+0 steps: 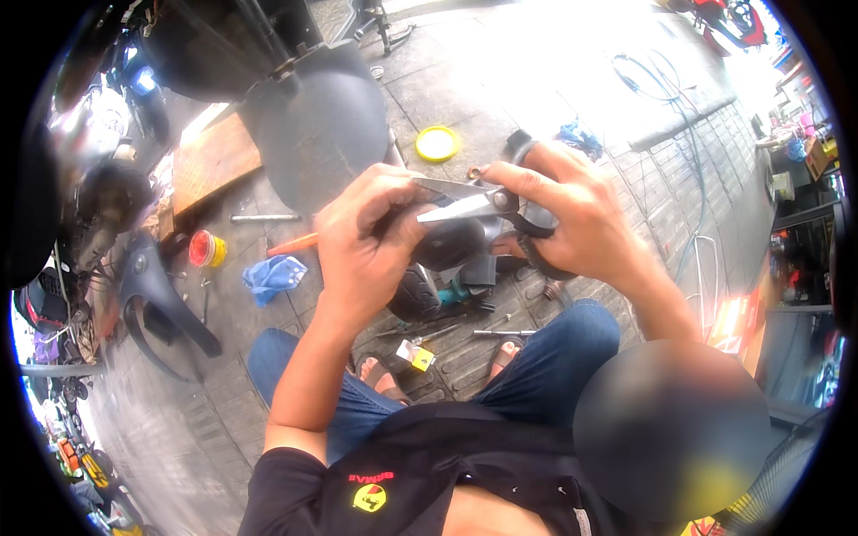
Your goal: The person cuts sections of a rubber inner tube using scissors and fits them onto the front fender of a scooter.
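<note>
black short-sleeved shirt point(407, 456) (round yellow badge point(368, 498)) | blue jeans point(563, 353) | sandals point(378, 370)

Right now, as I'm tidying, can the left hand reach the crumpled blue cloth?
Probably yes: the crumpled blue cloth lies uncovered on the grey floor, but the left hand is raised beside black-handled metal scissors.

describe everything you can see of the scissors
The scissors have two silvery, metal-looking blades joined at a dark pivot, and black handles that look like plastic. They are held up in the right hand, which partly covers the handles. The blades are spread open, tips pointing left toward the left hand. Both tips overlap that hand in this view; whether they touch it is unclear.
</note>
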Demonstrator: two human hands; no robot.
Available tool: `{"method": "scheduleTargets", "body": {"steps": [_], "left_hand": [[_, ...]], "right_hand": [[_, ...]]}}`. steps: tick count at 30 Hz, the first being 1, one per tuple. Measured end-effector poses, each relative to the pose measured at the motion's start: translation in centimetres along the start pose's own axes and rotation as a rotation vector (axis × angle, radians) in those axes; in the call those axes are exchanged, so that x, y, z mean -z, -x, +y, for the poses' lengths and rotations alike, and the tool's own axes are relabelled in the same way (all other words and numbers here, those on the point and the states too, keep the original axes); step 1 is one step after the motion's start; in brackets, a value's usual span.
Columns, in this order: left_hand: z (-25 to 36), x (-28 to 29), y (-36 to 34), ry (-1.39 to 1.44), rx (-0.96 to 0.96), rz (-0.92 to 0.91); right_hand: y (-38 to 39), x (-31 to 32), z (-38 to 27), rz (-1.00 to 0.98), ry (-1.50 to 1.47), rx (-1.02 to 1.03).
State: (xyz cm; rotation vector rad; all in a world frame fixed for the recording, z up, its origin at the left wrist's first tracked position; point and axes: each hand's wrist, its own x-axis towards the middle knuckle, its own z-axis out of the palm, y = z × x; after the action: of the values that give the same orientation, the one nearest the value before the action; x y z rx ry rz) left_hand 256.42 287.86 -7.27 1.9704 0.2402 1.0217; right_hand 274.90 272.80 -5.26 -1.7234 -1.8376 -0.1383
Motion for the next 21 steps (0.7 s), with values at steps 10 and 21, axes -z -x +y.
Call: {"method": "scheduleTargets", "body": {"steps": [10,21], "left_hand": [[-0.4,-0.2,0.1,-0.021,-0.006,-0.007],[-1.7,-0.5,-0.5,0.065,0.091,0.024]], "right_hand": [[0.5,-1.1,0.6,0.023,0.020,0.064],[1.2,-3.7,2.1,0.008,-0.346,-0.324]]}}
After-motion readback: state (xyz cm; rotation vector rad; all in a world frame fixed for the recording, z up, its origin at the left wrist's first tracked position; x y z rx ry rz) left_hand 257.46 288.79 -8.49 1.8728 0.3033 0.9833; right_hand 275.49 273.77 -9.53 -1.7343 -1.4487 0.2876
